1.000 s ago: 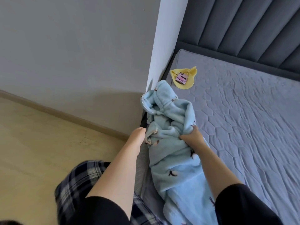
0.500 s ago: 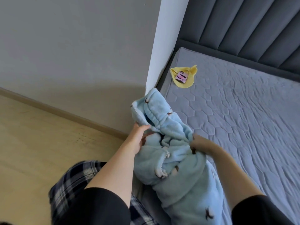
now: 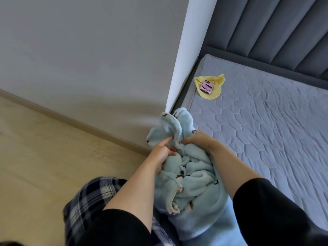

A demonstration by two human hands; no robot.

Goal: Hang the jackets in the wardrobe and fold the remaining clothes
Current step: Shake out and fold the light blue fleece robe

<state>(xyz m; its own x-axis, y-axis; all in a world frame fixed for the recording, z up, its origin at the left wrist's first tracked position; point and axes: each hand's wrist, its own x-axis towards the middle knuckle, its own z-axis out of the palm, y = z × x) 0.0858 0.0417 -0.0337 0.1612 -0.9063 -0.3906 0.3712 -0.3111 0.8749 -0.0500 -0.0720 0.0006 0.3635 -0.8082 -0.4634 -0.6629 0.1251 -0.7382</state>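
The grey quilted mattress (image 3: 266, 132) of the bed spreads out to the right of and beyond the fingers, and that flat stretch is the surface to use. The step in hand looks to be opening out a bunched garment so it can be folded or hung.

The pale blue fleece garment with small dark prints and cream scalloped trim (image 3: 193, 189) hangs crumpled from both hands at the bed's near-left corner. Its bulk sags below the fingers, and one trimmed lobe stands up just above them. While it is bunched like this I cannot tell whether it is a jacket.

The left hand (image 3: 162, 151) pinches the trimmed edge, its fingers (image 3: 167, 139) curled round the fleece. The right hand (image 3: 197, 139), just beside it, grips a fistful with its fingertips buried in the pile.

To do this well, each hand should find a shoulder or seam, then draw apart and give one shake. Thick fleece probably clings to itself, so smooth it flat on the mattress right of the fingers.

Well beyond the fingers lies a small yellow cloth (image 3: 219, 81) with a pink phone-like slab (image 3: 206, 87) on it. Keep the spread clear of both.
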